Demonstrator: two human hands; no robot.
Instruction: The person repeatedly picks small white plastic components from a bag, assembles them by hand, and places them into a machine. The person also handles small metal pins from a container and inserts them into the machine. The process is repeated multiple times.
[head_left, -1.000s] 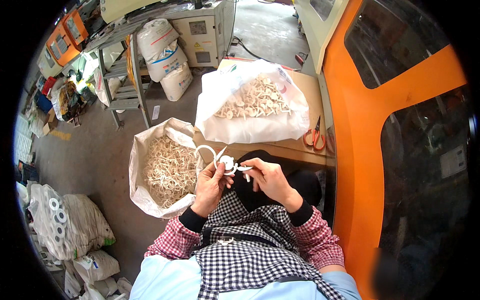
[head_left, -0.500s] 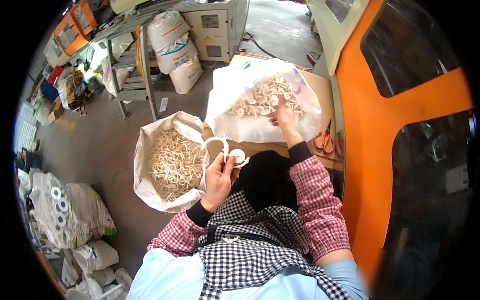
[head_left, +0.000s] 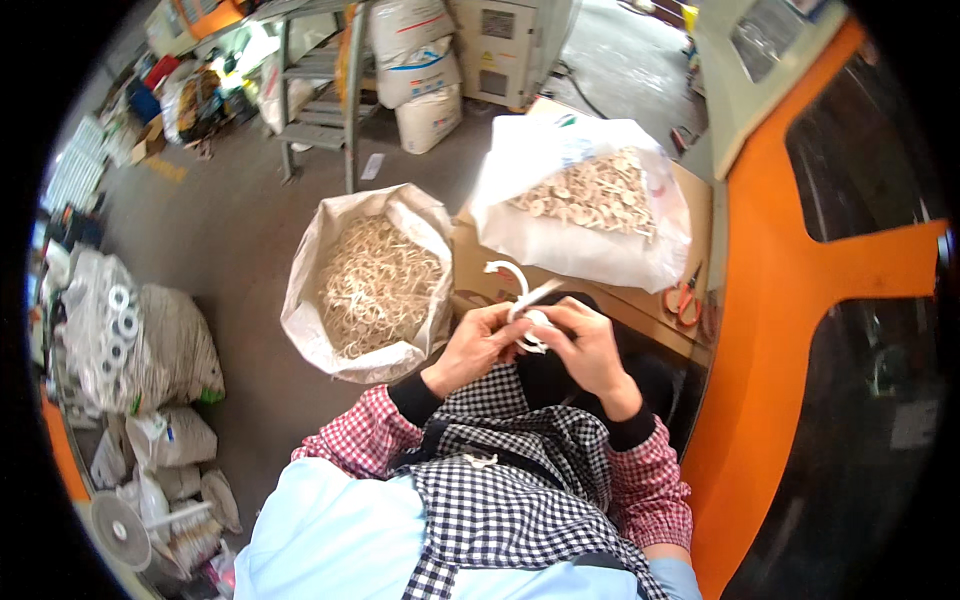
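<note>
My left hand (head_left: 474,348) is closed on a white curved plastic hook (head_left: 516,277), whose arc stands up past the fingertips. Fingers bent, my right hand (head_left: 597,358) meets it in front of my lap and pinches a white plastic piece with a round disc (head_left: 538,320). Where the parts touch is mostly hidden by the fingers. Beyond the right hand lies a white sack (head_left: 610,258) of pale disc-headed plastic pieces (head_left: 590,192). An open woven sack (head_left: 312,335) to the left is full of pale curved plastic pieces (head_left: 378,285).
Orange-handled scissors (head_left: 684,302) lie on cardboard (head_left: 640,317) beside the white sack. An orange machine (head_left: 765,330) rises close on my right. Stacked sacks (head_left: 428,118) and a metal step stand (head_left: 318,135) are at the back; stuffed bags (head_left: 170,350) sit at far left.
My right hand has come back from the white sack to my left hand, now pinching a piece. The view has turned, shifting the surroundings.
</note>
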